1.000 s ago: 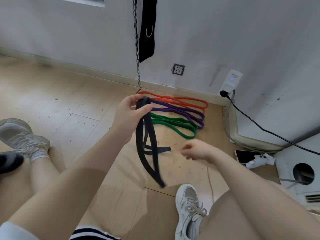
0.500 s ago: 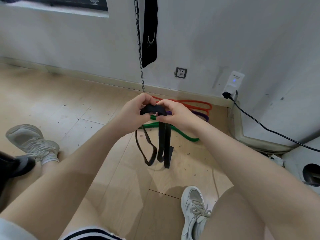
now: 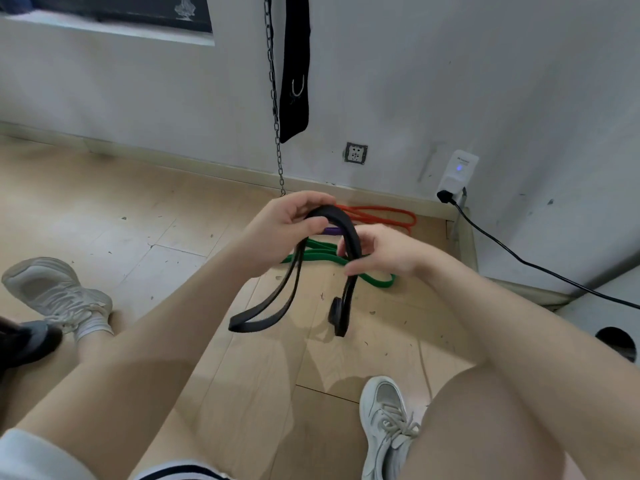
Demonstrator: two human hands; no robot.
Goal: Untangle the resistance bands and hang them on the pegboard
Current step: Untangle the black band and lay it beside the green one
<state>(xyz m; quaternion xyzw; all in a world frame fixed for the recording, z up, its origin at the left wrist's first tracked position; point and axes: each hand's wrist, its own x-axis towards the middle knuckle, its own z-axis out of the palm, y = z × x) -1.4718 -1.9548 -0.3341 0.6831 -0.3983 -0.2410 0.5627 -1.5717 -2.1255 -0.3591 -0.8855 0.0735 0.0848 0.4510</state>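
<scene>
- The black resistance band [image 3: 346,226] arches between your 2 hands above the floor [image 3: 138,220], one long loop sagging down to the left and a shorter folded end hanging on the right.
- Your left hand [image 3: 287,220] grips the top of the arch, thumb under the band and fingers [image 3: 311,199] curled over it.
- Your right hand [image 3: 384,252] pinches the band just past the bend, fingers closed on the strap where it drops away.
- Behind your hands, 3 more bands lie on the floor against the skirting: the orange band [image 3: 384,214] nearest the wall, the purple band [image 3: 331,231] mostly hidden by your hands, and the green band [image 3: 325,256] closest to you.
- They look laid side by side, though your hands cover too much to say whether they cross.
- A chain [image 3: 275,109] and a black strap [image 3: 294,71] hang down the wall [image 3: 485,81] above them.
- A wall socket [image 3: 356,153] sits to the right, then a white plug-in unit [image 3: 457,173] with a black cable [image 3: 519,261] trailing off.
- Your 2 white shoes [image 3: 388,424] rest on the floor.
</scene>
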